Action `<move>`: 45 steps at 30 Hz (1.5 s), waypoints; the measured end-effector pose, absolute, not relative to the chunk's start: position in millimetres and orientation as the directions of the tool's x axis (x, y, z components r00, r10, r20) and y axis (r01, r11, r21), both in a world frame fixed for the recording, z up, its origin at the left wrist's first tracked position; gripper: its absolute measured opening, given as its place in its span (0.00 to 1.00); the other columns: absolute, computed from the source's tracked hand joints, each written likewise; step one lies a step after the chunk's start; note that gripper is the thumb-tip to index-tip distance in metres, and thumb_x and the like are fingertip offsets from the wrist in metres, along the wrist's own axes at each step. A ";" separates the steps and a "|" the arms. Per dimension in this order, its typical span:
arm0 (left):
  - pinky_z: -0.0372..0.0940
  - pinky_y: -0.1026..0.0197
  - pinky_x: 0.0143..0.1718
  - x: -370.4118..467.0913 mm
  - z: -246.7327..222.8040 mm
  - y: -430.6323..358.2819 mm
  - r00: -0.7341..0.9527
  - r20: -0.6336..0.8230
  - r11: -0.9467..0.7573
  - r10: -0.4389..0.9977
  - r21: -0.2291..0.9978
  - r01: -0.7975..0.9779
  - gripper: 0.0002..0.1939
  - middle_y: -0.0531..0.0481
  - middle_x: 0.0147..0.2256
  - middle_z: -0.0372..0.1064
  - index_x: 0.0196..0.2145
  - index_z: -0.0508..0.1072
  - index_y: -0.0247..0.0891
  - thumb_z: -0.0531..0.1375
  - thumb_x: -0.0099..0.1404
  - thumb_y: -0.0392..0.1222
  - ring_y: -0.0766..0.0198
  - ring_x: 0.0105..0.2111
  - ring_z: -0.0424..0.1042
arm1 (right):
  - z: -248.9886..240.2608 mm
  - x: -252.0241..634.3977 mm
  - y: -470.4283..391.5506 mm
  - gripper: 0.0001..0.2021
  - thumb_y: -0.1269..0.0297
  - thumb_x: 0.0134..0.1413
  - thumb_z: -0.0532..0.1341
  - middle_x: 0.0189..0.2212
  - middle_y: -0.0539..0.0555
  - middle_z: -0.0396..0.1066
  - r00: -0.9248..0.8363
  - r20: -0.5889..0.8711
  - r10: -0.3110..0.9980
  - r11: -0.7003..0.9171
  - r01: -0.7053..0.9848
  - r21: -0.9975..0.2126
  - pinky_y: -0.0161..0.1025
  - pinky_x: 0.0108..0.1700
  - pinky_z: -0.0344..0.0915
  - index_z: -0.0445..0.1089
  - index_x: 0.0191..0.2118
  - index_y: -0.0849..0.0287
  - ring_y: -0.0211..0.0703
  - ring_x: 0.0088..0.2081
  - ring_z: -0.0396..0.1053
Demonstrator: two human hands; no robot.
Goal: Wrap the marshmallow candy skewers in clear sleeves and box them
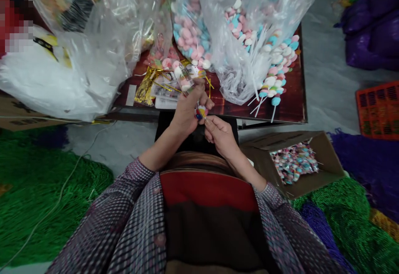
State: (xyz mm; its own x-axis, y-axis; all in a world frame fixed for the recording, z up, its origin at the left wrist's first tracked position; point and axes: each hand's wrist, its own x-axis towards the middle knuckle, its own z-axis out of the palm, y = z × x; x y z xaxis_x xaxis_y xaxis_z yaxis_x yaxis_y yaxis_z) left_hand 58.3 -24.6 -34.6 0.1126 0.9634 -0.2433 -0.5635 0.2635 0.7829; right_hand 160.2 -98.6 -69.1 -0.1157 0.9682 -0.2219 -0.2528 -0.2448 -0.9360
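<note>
Gripping a wrapped marshmallow stick (183,77) over the front edge of the table (294,106), left hand (187,114) curled round it, right hand (220,132) pinched at its lower end. Some bare tabletop near the right corner, beside the marshmallow lollipops (276,81).

Grey floor (326,95) was smooth under dim, soft light. Dark reddish-brown tabletop (294,106), glossy, stretched across upper middle. Heap of green strands (81,199) covered floor at left; second green heap (346,220) and purple heap (368,174) lay at right. Orange plastic crate (360,116) sat near right edge, shiny purple sacks (372,29) beyond it.
</note>
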 end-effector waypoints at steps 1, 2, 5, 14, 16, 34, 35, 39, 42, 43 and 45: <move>0.66 0.66 0.30 59.9 -38.4 -30.1 0.154 -0.239 0.284 0.959 0.779 -0.560 0.06 0.63 0.19 0.56 0.36 0.72 0.43 0.65 0.69 0.45 0.72 0.19 0.64 | -68.8 158.8 -97.0 0.21 0.41 0.58 0.65 0.15 0.39 0.54 -0.105 -0.220 0.970 -0.241 -0.282 -0.929 0.32 0.20 0.45 0.71 0.34 0.56 0.28 0.17 0.48; 0.66 0.66 0.31 59.6 -41.7 -33.9 0.200 -0.225 0.299 0.954 0.777 -0.553 0.07 0.62 0.19 0.58 0.37 0.73 0.43 0.67 0.67 0.46 0.72 0.21 0.66 | -68.7 158.0 -95.7 0.21 0.41 0.57 0.66 0.15 0.38 0.54 -0.101 -0.218 0.971 -0.239 -0.313 -0.919 0.32 0.20 0.46 0.69 0.33 0.56 0.28 0.16 0.47; 0.68 0.63 0.30 49.7 -46.4 -33.3 0.305 -0.163 0.306 0.938 0.802 -0.512 0.16 0.57 0.23 0.68 0.41 0.74 0.43 0.68 0.64 0.55 0.65 0.29 0.75 | -69.3 158.6 -93.7 0.20 0.42 0.56 0.67 0.15 0.38 0.54 -0.127 -0.214 0.969 -0.247 -0.371 -0.895 0.32 0.21 0.46 0.68 0.33 0.56 0.28 0.16 0.47; 0.55 0.64 0.22 46.6 -50.1 -25.9 0.326 -0.104 0.220 0.940 0.914 -0.342 0.21 0.53 0.24 0.68 0.45 0.77 0.44 0.61 0.68 0.63 0.65 0.25 0.69 | -73.6 157.5 -94.0 0.21 0.40 0.56 0.66 0.15 0.39 0.57 -0.103 -0.210 0.972 -0.233 -0.342 -0.910 0.33 0.21 0.46 0.70 0.35 0.55 0.29 0.16 0.49; 0.61 0.63 0.28 46.9 -58.6 -30.9 0.329 -0.100 0.212 0.939 0.922 -0.325 0.21 0.51 0.30 0.73 0.45 0.77 0.43 0.62 0.67 0.63 0.66 0.29 0.69 | -72.6 159.1 -92.2 0.21 0.40 0.57 0.66 0.15 0.39 0.56 -0.065 -0.201 0.977 -0.211 -0.352 -0.912 0.32 0.21 0.47 0.70 0.36 0.55 0.29 0.16 0.49; 0.56 0.58 0.33 32.3 -73.6 -36.3 0.309 0.183 -0.250 0.933 0.949 0.193 0.21 0.53 0.23 0.63 0.27 0.71 0.44 0.60 0.69 0.62 0.62 0.25 0.60 | -80.9 173.0 -92.0 0.26 0.45 0.67 0.57 0.21 0.42 0.64 0.030 -0.036 0.999 -0.039 0.085 -0.996 0.35 0.26 0.59 0.67 0.65 0.50 0.33 0.21 0.57; 0.55 0.59 0.32 32.5 -73.6 -36.7 0.323 0.177 -0.247 0.930 0.950 0.191 0.22 0.53 0.23 0.63 0.26 0.71 0.44 0.59 0.68 0.63 0.62 0.25 0.60 | -82.5 171.2 -91.9 0.25 0.46 0.67 0.57 0.21 0.43 0.64 0.041 -0.032 0.999 -0.035 0.083 -0.996 0.35 0.26 0.59 0.69 0.63 0.51 0.33 0.21 0.57; 0.58 0.61 0.32 23.5 -66.2 -32.1 0.392 0.101 -0.146 0.914 0.985 0.089 0.24 0.54 0.23 0.66 0.26 0.72 0.42 0.62 0.66 0.65 0.65 0.26 0.62 | -86.4 168.6 -92.3 0.25 0.47 0.67 0.57 0.22 0.43 0.64 0.104 -0.017 0.994 -0.024 0.067 -0.998 0.35 0.27 0.60 0.71 0.62 0.52 0.33 0.21 0.57; 0.65 0.61 0.40 16.6 -57.5 -24.1 0.335 0.045 -0.009 0.941 0.994 -0.109 0.23 0.51 0.33 0.73 0.35 0.76 0.41 0.67 0.60 0.65 0.63 0.35 0.72 | -84.5 169.6 -93.2 0.24 0.48 0.67 0.57 0.22 0.43 0.64 0.092 -0.009 0.996 -0.014 0.058 -0.998 0.35 0.27 0.60 0.72 0.62 0.51 0.33 0.21 0.56; 0.67 0.61 0.43 16.7 -54.5 -21.5 0.308 0.026 0.030 0.951 0.984 -0.177 0.23 0.49 0.36 0.75 0.38 0.77 0.41 0.68 0.60 0.64 0.62 0.39 0.75 | -83.2 169.6 -93.6 0.23 0.49 0.67 0.58 0.22 0.43 0.63 0.086 -0.011 0.996 -0.015 0.054 -0.998 0.35 0.27 0.60 0.72 0.61 0.51 0.33 0.21 0.56; 0.69 0.59 0.45 21.5 -48.8 -17.8 0.293 -0.024 0.109 0.956 0.954 -0.278 0.23 0.48 0.37 0.77 0.44 0.77 0.42 0.66 0.63 0.63 0.59 0.44 0.77 | -80.7 168.7 -94.2 0.22 0.49 0.67 0.58 0.21 0.43 0.63 0.073 -0.020 0.997 -0.023 0.051 -0.998 0.35 0.27 0.60 0.73 0.60 0.52 0.33 0.21 0.56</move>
State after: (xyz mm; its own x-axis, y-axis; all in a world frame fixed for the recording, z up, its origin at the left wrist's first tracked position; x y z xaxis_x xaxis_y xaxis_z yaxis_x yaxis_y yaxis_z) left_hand 21.5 -17.8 -48.8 0.2931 0.9558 -0.0241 -0.2778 0.1092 0.9544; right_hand 168.7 -94.2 -80.7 0.0731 0.9971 -0.0195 0.0505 -0.0232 -0.9985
